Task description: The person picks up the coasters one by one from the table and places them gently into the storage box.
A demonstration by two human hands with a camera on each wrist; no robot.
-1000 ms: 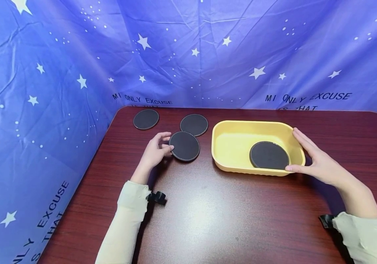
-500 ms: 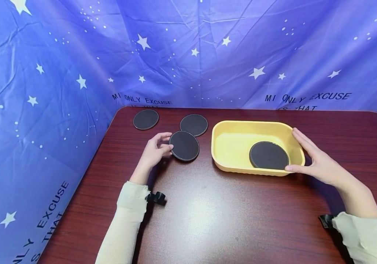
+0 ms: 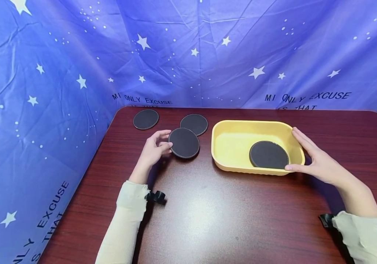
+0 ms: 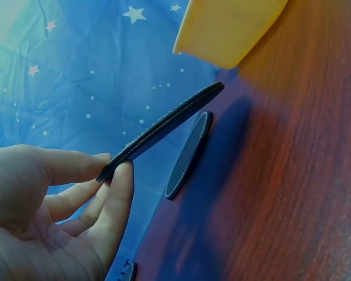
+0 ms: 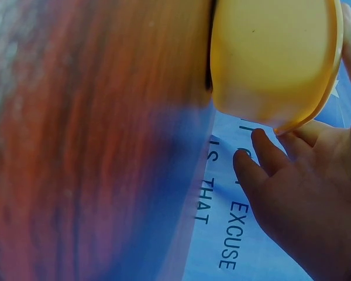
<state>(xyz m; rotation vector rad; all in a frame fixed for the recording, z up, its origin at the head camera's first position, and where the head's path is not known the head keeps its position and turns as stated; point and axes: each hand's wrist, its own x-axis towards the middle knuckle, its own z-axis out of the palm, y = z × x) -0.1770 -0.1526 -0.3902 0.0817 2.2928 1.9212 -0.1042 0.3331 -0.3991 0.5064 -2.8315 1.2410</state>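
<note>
My left hand (image 3: 153, 148) pinches a round black coaster (image 3: 184, 143) by its left edge, thumb on top and fingers below. In the left wrist view this coaster (image 4: 164, 129) appears edge-on and tilted, raised off the table above its shadow. Behind it in the head view lies a second black coaster (image 3: 195, 124), partly overlapped. My right hand (image 3: 321, 163) holds the right end of a yellow rectangular container (image 3: 228, 169), thumb on the near rim and fingers at the far corner. Inside the container, to the right, is another black coaster (image 3: 269, 156).
One more black coaster (image 3: 146, 119) lies at the table's back left. The dark red wooden table (image 3: 228, 220) ends at a blue star-printed cloth (image 3: 188, 51) behind and on the left side.
The coaster in my left hand has risen slightly and moved a little toward the table's back in the last half second. My right hand and the container have stayed in place.
</note>
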